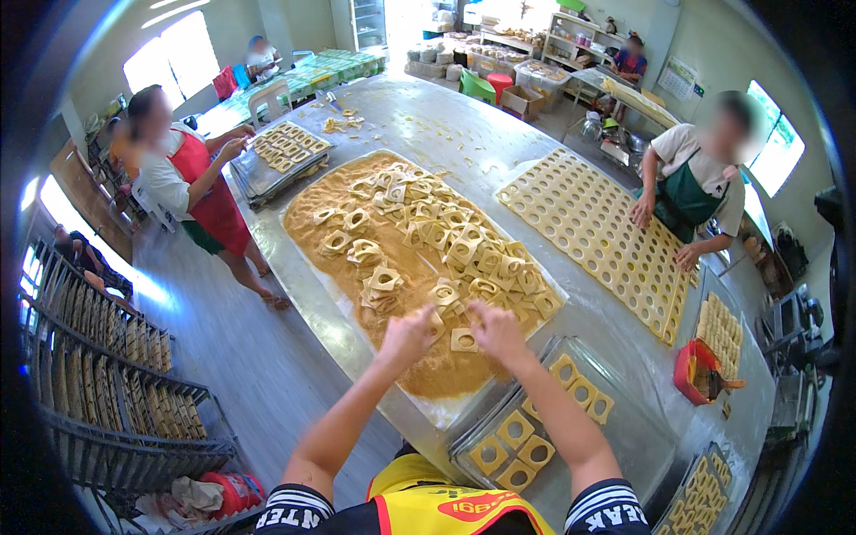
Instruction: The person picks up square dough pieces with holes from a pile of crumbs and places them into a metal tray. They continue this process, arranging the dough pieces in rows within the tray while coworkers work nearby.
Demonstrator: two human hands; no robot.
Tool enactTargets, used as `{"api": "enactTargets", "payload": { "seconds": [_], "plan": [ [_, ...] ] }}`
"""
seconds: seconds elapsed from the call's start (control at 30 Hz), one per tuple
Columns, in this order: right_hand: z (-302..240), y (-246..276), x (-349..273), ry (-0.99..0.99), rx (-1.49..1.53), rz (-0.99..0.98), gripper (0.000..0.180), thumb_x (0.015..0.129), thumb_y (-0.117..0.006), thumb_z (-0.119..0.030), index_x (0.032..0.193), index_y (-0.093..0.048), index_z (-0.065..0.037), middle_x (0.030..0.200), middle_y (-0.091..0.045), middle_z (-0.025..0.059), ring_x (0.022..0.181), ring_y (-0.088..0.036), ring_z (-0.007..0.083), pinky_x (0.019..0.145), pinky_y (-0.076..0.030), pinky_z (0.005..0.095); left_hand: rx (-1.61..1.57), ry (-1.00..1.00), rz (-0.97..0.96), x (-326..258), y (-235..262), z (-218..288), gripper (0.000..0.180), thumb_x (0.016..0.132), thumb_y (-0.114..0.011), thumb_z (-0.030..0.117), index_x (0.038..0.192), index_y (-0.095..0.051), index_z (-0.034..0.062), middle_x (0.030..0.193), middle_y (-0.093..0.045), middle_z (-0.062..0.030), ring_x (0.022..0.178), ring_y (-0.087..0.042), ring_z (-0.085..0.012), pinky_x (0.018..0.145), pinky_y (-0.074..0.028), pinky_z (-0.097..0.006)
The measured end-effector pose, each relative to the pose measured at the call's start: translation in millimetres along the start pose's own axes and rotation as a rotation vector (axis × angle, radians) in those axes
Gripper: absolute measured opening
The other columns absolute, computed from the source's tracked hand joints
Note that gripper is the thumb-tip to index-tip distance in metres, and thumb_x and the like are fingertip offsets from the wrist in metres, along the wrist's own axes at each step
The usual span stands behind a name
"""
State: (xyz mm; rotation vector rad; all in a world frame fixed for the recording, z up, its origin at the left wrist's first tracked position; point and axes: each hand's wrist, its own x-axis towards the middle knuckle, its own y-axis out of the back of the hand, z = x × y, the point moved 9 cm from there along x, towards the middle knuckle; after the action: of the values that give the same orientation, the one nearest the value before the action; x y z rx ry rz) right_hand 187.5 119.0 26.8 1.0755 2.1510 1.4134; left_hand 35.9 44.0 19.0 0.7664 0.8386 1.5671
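Brown crumbs or sugar cover a wide sheet (312, 209) on the metal table, with a heap of pale dough squares (464, 245) on it, each with a round hole. My left hand (408, 335) is over the near part of this bed, fingers curled at the edge of a dough square (436, 325). My right hand (497, 333) is just to the right, its fingers bent and slightly blurred; whatever they pinch is hidden. Between the hands lies a single dough square (464, 340). Below my right forearm, a metal tray (615, 374) bears several holed squares (515, 430).
Across the table, a person in a green apron (691, 201) touches a large sheet of holed dough (588, 236). At left, a person in a red apron (214, 196) stands by stacked trays (276, 174). A red container (691, 370) with a brush sits right; tray racks (134, 392) stand lower left.
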Motion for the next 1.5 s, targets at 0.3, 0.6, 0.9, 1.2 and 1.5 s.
{"api": "enactTargets", "payload": {
  "seconds": [0.3,0.6,0.9,1.2,1.5],
  "plan": [
    [-19.6,-16.8,-12.3,0.075,0.121,-0.133,0.032,0.077,-0.065,-0.010,0.109,-0.061,-0.011,0.080,-0.067,0.0092,0.069,-0.063,0.0246,0.066,-0.049,0.0384,0.168,0.025,-0.172,-0.5,-22.2,18.0,0.055,0.076,-0.067,0.013,0.126,-0.047,0.0073,0.098,-0.067,-0.0163,0.092,-0.064,-0.0328,0.077,-0.046,-0.045],
    [-15.2,-18.5,107.6,-0.351,1.330,-0.372,0.036,0.084,-0.064,-0.002,0.118,-0.052,-0.005,0.093,-0.067,0.0098,0.082,-0.064,0.0142,0.071,-0.052,0.0270,-1.464,0.477,-0.375,20.3,40.5,-64.0,0.041,0.087,-0.063,0.011,0.126,-0.052,0.0074,0.106,-0.065,-0.0073,0.099,-0.064,-0.0175,0.080,-0.055,-0.034],
    [-162.1,-69.3,290.5,0.235,0.568,-0.046,0.063,0.080,-0.066,-0.012,0.136,-0.039,-0.002,0.112,-0.064,0.0141,0.100,-0.063,0.0267,0.080,-0.053,0.0366,-0.106,0.125,0.161,182.0,226.7,-261.0,0.060,0.075,-0.067,0.007,0.131,-0.045,0.0059,0.093,-0.068,-0.0180,0.087,-0.068,-0.0320,0.075,-0.054,-0.041],
    [-211.7,-170.2,285.9,0.483,-0.189,-0.107,0.055,0.079,-0.058,-0.006,0.133,-0.047,-0.006,0.111,-0.062,0.0170,0.112,-0.057,0.0303,0.104,-0.038,0.0458,0.373,0.018,-0.037,243.6,149.4,-294.5,0.081,0.072,-0.061,0.006,0.146,-0.030,0.0066,0.108,-0.064,-0.0254,0.104,-0.062,-0.0373,0.089,-0.051,-0.045],
    [-180.1,-75.9,228.4,0.414,0.144,-0.199,0.040,0.080,-0.058,-0.012,0.120,-0.056,-0.009,0.108,-0.060,0.0168,0.106,-0.057,0.0349,0.092,-0.045,0.0452,0.661,0.113,0.252,221.7,188.7,-245.4,0.082,0.073,-0.065,0.010,0.146,-0.028,0.0067,0.120,-0.059,-0.0203,0.113,-0.055,-0.0358,0.093,-0.047,-0.044]
  ]
}}
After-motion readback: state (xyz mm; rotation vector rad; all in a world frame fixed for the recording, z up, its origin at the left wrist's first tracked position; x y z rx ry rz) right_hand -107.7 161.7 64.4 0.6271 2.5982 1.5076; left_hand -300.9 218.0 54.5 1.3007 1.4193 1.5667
